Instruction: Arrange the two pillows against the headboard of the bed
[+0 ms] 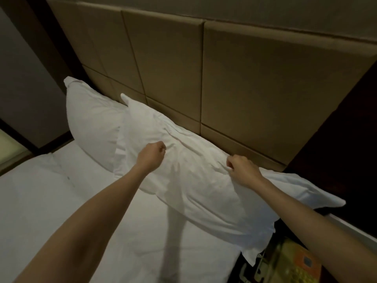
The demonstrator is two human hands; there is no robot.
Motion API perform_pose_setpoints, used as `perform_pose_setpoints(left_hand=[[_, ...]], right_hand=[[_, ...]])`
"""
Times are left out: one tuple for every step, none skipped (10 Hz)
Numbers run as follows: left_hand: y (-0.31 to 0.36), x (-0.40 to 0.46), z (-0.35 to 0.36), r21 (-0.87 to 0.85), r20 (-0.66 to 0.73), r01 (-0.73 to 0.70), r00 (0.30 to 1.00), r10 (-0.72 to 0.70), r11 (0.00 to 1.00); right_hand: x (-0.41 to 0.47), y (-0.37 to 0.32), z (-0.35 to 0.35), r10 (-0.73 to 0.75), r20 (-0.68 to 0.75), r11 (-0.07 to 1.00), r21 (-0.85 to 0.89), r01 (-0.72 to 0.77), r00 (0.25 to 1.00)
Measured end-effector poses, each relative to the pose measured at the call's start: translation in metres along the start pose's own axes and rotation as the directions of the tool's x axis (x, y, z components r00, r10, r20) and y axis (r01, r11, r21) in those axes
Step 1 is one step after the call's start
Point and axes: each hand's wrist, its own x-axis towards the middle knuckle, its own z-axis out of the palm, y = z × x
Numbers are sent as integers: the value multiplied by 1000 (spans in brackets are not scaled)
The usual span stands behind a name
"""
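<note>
Head view, looking down at the head end of a bed. Two white pillows lie along the padded tan headboard [244, 78], on the white sheet [51, 211]. The far pillow [91, 123] rests at the left with its upper corner leaning on the headboard panels. The near pillow [193, 180] lies lengthwise along the headboard's lower edge; its left end overlaps the far pillow, and its right end hangs past the edge of the mattress toward a dark bedside surface.

Both bare arms reach forward onto the near pillow. The left hand [152, 155] is curled into a loose fist on the pillow's upper left part, fingers turned under, knuckles toward the headboard; whether cloth is pinched inside cannot be told. The right hand [241, 168] is likewise closed, set at the pillow's back edge just beside the headboard, and the fabric gathers in creases toward its fingers, so it appears to grip the pillowcase.

At the lower right, below the pillow's hanging corner, a telephone with a yellow and orange faceplate [295, 264] is partly visible.
</note>
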Motion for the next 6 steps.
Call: perform_pose_setpoints(left_hand=[[-4,-22,-7,0,-14,25,1000,-25,1000],[-7,-39,-21,-14,-45,59,997,-59,998],[-10,-60,-35,-22,-66,90,994,-91,996],[-15,-83,-50,-33,-69,100,992,-102,994],[-29,-119,-78,-88,-92,118,988,-126,989],[-51,-156,-98,-183,-140,128,978,-155,975]], right_hand=[[2,1,2,13,-15,983,-185,-15,1000],[0,-10,0,19,-52,979,-202,-29,998],[-10,-24,-2,14,-89,988,-155,-28,996],[-20,-37,-8,16,-133,997,-77,-26,991],[-42,-70,-17,-1,-179,998,57,11,984],[-65,-107,-20,-31,-245,984,162,72,969]])
